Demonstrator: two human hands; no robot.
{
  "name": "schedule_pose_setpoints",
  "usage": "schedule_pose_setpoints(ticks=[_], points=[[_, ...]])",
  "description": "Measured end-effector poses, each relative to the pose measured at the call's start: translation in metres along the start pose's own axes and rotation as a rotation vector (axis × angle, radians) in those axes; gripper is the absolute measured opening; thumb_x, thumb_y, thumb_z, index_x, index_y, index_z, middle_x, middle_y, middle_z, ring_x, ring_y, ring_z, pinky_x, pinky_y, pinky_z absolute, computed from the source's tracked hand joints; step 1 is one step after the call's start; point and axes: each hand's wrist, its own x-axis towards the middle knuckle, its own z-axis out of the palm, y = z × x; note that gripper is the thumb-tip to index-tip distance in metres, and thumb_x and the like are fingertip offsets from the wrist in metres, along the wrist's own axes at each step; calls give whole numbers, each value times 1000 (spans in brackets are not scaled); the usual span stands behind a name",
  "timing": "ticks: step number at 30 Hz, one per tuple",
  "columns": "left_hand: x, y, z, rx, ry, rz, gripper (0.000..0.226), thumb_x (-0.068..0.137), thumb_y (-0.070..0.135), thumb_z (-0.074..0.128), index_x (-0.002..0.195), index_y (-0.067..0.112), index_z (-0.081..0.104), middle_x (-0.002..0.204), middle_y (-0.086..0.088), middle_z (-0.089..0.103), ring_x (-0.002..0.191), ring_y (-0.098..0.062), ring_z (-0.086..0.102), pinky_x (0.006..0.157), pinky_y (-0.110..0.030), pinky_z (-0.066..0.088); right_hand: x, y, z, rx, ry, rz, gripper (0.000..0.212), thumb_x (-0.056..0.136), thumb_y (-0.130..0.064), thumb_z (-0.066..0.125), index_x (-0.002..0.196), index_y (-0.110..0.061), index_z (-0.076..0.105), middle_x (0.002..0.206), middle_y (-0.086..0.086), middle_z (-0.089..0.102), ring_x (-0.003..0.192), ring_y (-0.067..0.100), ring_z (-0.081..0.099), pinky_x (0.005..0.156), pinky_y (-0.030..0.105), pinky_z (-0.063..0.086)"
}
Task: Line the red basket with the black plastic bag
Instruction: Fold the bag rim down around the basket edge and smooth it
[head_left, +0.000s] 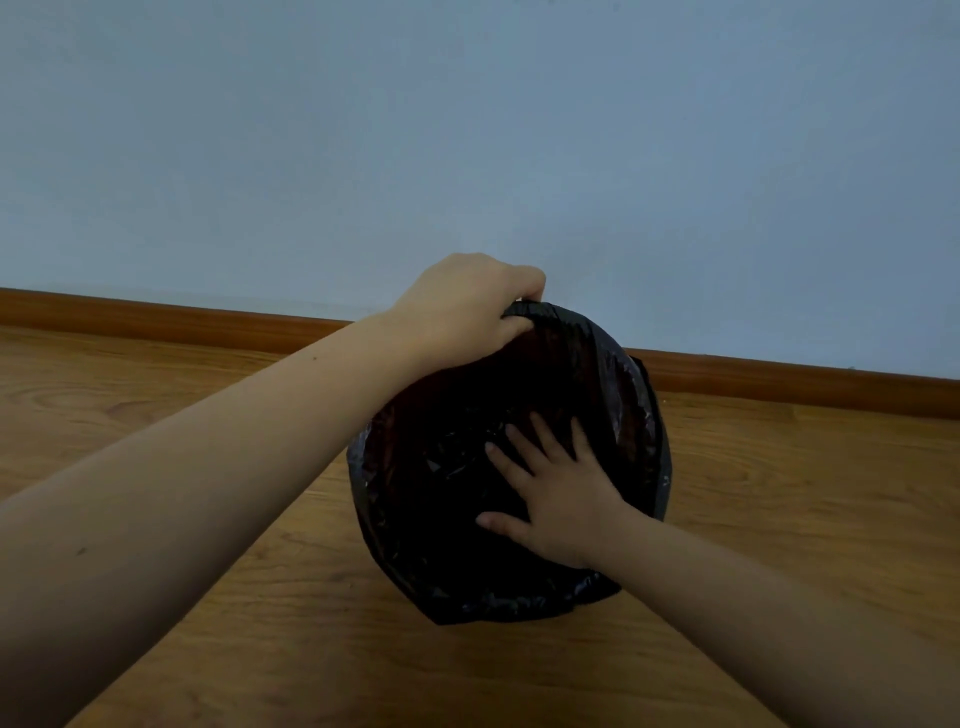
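The black plastic bag (447, 467) lies inside the round basket and is folded over its rim all the way round, so the basket's red colour barely shows, only as a dim reddish tint on the inner far wall (540, 348). My left hand (467, 301) grips the bag-covered rim at the far left side. My right hand (556, 488) reaches in from the near right with fingers spread, palm pressed flat on the bag inside the basket.
The basket stands on a wooden floor (208, 597) close to a brown skirting board (156, 317) and a pale blue wall (467, 130). Bare floor lies to the left, right and front of the basket.
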Motion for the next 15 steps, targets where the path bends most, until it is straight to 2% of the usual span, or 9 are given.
schedule_pose_setpoints(ticks=[4,8,12,15], points=[[0,2,1,-11,13,-8,16,83,26,55,96,16,56,84,-10,65,71,-20,43,63,-28,32,-16,-18,-2,61,125,-9,81,71,-74,-6,138,-31,-20,152,5,-21,134,25,-29,98,50,-29],[-2,12,-3,-86,12,-31,16,83,24,57,95,15,59,79,-3,60,78,-24,52,63,-28,31,7,-16,-2,194,146,147,82,75,-74,5,128,-27,-36,143,5,-37,130,25,-35,100,49,-27],[-6,27,-9,-249,63,-33,13,81,21,61,90,12,61,92,-9,69,94,-26,61,72,-30,38,36,-17,1,399,82,167,82,80,-72,16,128,-30,-37,141,-1,-40,137,26,-24,107,55,-14],[-8,30,-10,-265,91,-29,11,81,20,61,88,12,60,84,-4,67,90,-25,61,70,-30,41,45,-19,-2,446,51,134,77,83,-69,17,137,-33,-25,148,-5,-33,140,28,-11,108,57,-7]])
